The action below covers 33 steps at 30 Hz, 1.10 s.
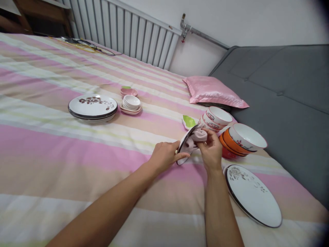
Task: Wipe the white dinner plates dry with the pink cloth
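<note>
My left hand [166,155] grips the edge of a white plate with a dark rim [183,143], held tilted on its edge above the striped bedspread [77,151]. My right hand [212,148] is closed on a pale pink cloth [196,136] pressed against the plate's face. Both hands are close together near the bed's right side.
A white oval plate [253,196] lies right of my right forearm. Behind are orange bowls with a white bowl on top [244,139], stacked floral bowls [216,118], a green leaf dish [189,121], a pink pillow [213,91]. Further left are stacked floral plates [92,107] and small saucers [131,103].
</note>
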Motion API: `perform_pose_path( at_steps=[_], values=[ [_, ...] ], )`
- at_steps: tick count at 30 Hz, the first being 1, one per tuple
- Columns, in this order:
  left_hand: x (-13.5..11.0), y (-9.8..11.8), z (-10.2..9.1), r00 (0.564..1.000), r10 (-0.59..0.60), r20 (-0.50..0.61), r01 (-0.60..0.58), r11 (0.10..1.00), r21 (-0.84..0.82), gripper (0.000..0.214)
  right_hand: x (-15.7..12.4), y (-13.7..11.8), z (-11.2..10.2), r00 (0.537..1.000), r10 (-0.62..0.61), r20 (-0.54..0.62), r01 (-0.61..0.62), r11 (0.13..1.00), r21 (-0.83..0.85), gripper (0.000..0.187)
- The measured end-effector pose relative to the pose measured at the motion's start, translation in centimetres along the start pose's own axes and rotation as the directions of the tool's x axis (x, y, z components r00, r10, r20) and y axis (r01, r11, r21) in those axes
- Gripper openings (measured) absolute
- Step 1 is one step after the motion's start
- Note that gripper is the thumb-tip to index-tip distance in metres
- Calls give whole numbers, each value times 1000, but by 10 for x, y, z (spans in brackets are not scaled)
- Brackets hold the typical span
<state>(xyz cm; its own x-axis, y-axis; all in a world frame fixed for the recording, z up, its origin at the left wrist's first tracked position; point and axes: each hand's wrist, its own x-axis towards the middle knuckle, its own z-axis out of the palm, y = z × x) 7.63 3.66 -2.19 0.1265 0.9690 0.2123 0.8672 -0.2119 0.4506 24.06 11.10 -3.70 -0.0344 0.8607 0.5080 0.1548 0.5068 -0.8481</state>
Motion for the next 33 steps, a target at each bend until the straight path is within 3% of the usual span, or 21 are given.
perform_pose_path(
  at_steps=[6, 13, 21, 26, 29, 33],
  values=[
    [0, -5, 2, 999, 16, -35, -17, 999, -35, 54, -4, -15, 0, 978, -28, 206, 23, 999, 30, 30],
    [1, -6, 2, 1000, -12, -12, 12, 1000, -11, 53, -5, -20, -4, 893, 21, 449, 19, 996, -85, 19],
    [3, -8, 1, 999, -39, 5, 39, 999, -20, 48, -6, -16, -4, 808, 102, 580, 23, 979, -204, 13],
    [4, -9, 1, 999, -47, 9, 47, 999, 8, 49, -7, -11, -6, 741, 210, 638, 30, 938, -344, 28],
    [4, -9, 1, 999, -39, 4, 39, 999, -10, 47, -8, -6, -7, 764, 301, 570, -3, 886, -463, 33],
    [4, -8, 0, 999, -53, -5, 52, 998, -16, 44, -8, 4, -11, 889, 258, 378, 4, 822, -569, 31]
  ],
)
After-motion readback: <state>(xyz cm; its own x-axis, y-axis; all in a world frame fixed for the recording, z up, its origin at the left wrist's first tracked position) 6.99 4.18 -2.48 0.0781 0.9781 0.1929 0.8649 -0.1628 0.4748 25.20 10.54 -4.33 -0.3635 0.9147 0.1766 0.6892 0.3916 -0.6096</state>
